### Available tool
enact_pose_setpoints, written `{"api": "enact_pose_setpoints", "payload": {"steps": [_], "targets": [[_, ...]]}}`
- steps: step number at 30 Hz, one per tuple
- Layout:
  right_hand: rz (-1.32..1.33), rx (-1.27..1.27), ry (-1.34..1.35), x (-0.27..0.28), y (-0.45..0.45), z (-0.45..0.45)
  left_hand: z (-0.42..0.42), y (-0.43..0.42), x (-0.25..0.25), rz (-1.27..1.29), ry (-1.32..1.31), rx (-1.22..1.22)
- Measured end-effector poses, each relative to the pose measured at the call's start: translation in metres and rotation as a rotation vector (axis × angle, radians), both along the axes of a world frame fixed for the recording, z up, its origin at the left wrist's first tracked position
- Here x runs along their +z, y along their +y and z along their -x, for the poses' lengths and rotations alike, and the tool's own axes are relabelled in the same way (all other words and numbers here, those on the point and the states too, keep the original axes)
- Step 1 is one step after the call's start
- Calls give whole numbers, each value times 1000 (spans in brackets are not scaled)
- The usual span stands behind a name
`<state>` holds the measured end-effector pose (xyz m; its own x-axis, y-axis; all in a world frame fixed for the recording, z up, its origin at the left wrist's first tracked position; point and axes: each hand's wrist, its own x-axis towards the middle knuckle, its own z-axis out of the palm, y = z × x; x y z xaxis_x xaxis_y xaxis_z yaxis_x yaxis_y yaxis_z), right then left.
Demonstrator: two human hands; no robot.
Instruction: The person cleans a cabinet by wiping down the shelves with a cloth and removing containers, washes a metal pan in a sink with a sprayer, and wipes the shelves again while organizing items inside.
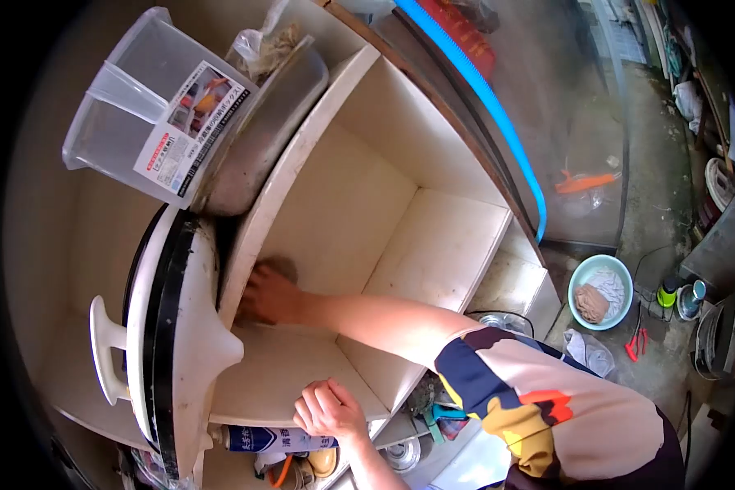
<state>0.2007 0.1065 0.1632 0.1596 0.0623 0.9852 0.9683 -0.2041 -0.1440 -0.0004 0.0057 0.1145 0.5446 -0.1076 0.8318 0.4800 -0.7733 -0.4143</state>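
Right grip is bent over a blurred greyish-brown wad; whether the fingers close on it or only press it, I cannot tell. Both sit inside an open, cream-coloured shelf compartment, close to the long pale board along one side. Dark smudges mark the compartment's smooth, light surface. Left grip hovers near its lower edge in view, fingers folded into a loose fist, beside a blue-and-white printed can. Across the board stand a large white round pot with a black band and a lid, a dull grey-brown plastic tub and a clear plastic bin with a printed label. Beyond the cabinet runs a bright blue tube. On the grey concrete floor are a pale blue round basin holding white and tan cloths, and red-handled pliers.
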Motion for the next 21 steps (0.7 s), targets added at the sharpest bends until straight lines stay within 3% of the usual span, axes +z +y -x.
{"api": "enact_pose_setpoints", "payload": {"steps": [2, 5, 7, 9, 12, 15, 17, 19, 21], "targets": [[218, 121, -397, 0, 5, 3, 1, -1, 1, -13, 9, 63], [216, 240, -423, 4, -1, -17, 3, 3, -2, -23, 15, 103], [422, 153, -224, 18, -54, -34, 2, 3, -2, -13, 7, 86], [382, 31, -58, 22, -67, -79, 1, 3, 1, -22, -10, 51], [397, -647, -408, 35, -134, -143, 1, 2, 1, -21, -25, 91], [415, -695, -283, 39, -182, -157, 2, -1, 4, 6, -9, 88], [922, -746, 41, 44, -230, -174, 5, -2, 6, 16, 10, 67], [838, -927, -373, 23, -275, -150, 5, -1, 5, 36, 3, 51], [901, -966, -424, -15, -295, -131, 8, 4, 3, 40, 15, 38]]}}
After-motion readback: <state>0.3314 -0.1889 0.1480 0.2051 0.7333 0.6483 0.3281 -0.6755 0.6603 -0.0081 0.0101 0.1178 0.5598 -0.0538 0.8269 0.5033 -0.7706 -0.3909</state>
